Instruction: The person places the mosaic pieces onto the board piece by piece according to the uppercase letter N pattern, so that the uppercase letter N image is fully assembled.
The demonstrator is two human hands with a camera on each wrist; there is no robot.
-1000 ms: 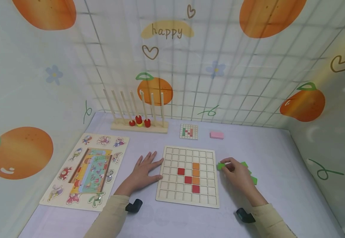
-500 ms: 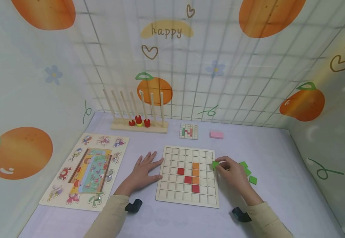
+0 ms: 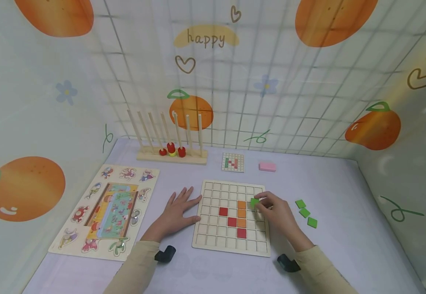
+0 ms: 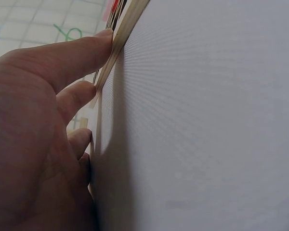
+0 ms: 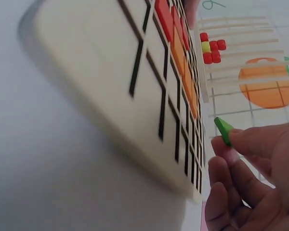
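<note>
right fingers (image 5: 255, 139) tight on a green tile (image 3: 254, 202) — now farther over the board (image 3: 220, 241)

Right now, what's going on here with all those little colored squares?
A person's right grip pinches a green tile above the right side of a wooden grid board. Their left grip is spread out, touching the board's left edge. The board has three red tiles and three orange tiles on it. Three more green tiles lie on the table, to the right of the board.
</note>
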